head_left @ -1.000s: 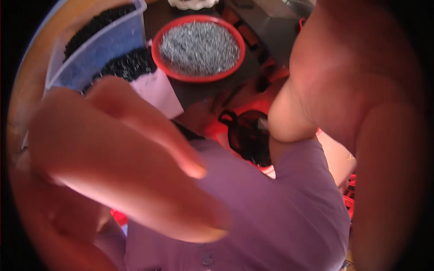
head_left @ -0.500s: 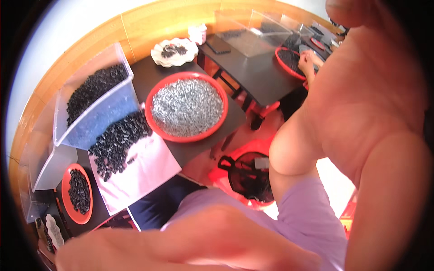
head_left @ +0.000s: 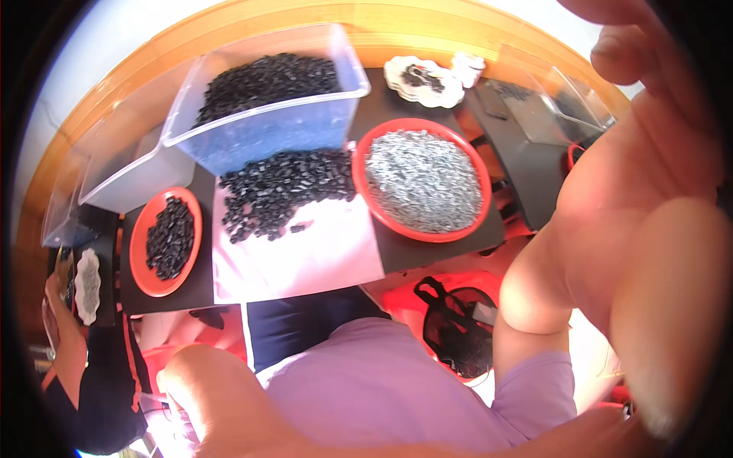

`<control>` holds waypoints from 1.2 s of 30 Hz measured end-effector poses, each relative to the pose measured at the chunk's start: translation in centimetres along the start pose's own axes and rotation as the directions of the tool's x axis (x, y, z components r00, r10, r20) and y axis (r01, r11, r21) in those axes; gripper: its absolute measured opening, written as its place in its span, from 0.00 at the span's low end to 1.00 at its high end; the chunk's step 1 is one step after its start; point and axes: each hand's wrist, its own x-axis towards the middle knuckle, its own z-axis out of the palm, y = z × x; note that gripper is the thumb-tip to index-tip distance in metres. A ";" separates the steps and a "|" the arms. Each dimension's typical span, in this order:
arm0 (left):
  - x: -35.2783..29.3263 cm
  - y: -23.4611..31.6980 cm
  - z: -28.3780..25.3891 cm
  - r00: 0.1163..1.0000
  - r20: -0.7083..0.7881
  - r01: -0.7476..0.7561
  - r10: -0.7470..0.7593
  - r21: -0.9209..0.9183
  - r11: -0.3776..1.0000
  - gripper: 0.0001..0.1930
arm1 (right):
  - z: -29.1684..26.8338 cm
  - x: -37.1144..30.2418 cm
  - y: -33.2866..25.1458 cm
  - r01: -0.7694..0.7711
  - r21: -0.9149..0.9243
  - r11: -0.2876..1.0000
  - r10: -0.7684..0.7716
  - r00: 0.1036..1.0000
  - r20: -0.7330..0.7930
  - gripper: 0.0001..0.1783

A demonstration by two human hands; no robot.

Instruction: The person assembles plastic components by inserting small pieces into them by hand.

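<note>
Very close to the camera, my right hand (head_left: 634, 183) is raised along the right edge, palm showing and fingers apart, some cut off by the picture's rim. Nothing shows in it. My left hand (head_left: 217, 393) is low at the left, near my lap and apart from the table; its fingers are hidden or blurred. In front of me a pile of small black pieces (head_left: 279, 187) lies on a pink sheet (head_left: 305, 267). To its right sits a red round tray (head_left: 482, 191) filled with small silvery metal pieces (head_left: 424, 179). At its left a smaller orange-red tray (head_left: 139, 263) holds black pieces (head_left: 169, 238).
Behind the pile stands a clear plastic bin (head_left: 267, 126) of black pieces. A white scalloped dish (head_left: 401, 80) and white cup (head_left: 467, 67) stand at the back. A black mesh bag (head_left: 458, 336) lies below the table. A co-worker's arm (head_left: 69, 328) is at far left.
The view has swung left, so the table and trays sit further right. A co-worker's arm has come in at the left. My left hand appears smaller and less across the lower edge.
</note>
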 end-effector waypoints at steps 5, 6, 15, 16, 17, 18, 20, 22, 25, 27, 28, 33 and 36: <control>-1.6 1.2 -0.9 0.998 -0.069 0.011 -0.009 0.038 0.999 0.12 | 2.4 -0.5 2.0 -0.030 0.090 0.995 0.027 0.999 0.041 0.16; -1.8 1.4 -1.1 0.997 -0.076 0.009 -0.006 0.039 0.999 0.12 | 2.7 -0.6 2.3 -0.036 0.097 0.995 0.031 0.998 0.053 0.16; -2.8 2.4 -1.5 0.994 -0.111 -0.011 0.018 0.062 0.998 0.13 | 4.7 -0.4 3.9 -0.079 0.163 0.983 0.063 0.993 0.104 0.16; -2.8 2.5 -1.5 0.993 -0.112 -0.015 0.021 0.053 0.998 0.13 | 4.9 -0.4 4.1 -0.081 0.164 0.983 0.064 0.992 0.106 0.16; -2.8 2.6 -1.6 0.993 -0.114 -0.014 0.020 0.052 0.999 0.14 | 5.0 -0.4 4.3 -0.086 0.171 0.981 0.068 0.992 0.109 0.16; -2.8 2.7 -1.7 0.993 -0.117 -0.013 0.019 0.053 0.999 0.14 | 5.1 -0.4 4.6 -0.086 0.174 0.981 0.068 0.992 0.108 0.16; -2.7 2.9 -2.0 0.994 -0.111 -0.009 0.015 0.053 0.999 0.14 | 5.2 -0.2 4.9 -0.079 0.186 0.979 0.060 0.992 0.108 0.15; -2.8 3.2 -1.7 0.993 -0.120 -0.006 0.013 0.060 0.998 0.14 | 5.3 -0.2 5.2 -0.081 0.193 0.978 0.061 0.992 0.108 0.15; -2.9 3.4 -1.8 0.991 -0.135 -0.006 0.014 0.062 0.998 0.15 | 5.5 -0.2 5.5 -0.091 0.210 0.973 0.067 0.991 0.115 0.15; -2.9 3.5 -1.9 0.990 -0.141 -0.003 0.012 0.063 0.998 0.15 | 5.6 -0.2 5.8 -0.096 0.218 0.971 0.072 0.990 0.117 0.15; -2.9 3.6 -1.9 0.989 -0.145 0.002 0.007 0.061 0.998 0.15 | 5.7 -0.2 5.9 -0.101 0.223 0.970 0.076 0.990 0.116 0.15; -3.0 4.1 -1.7 0.987 -0.159 0.012 -0.002 0.065 0.998 0.16 | 5.8 -0.3 6.3 -0.097 0.239 0.966 0.071 0.991 0.115 0.15; -2.8 4.6 -1.7 0.985 -0.173 0.017 -0.008 0.054 0.998 0.17 | 5.9 -0.4 6.3 -0.093 0.258 0.962 0.067 0.992 0.105 0.15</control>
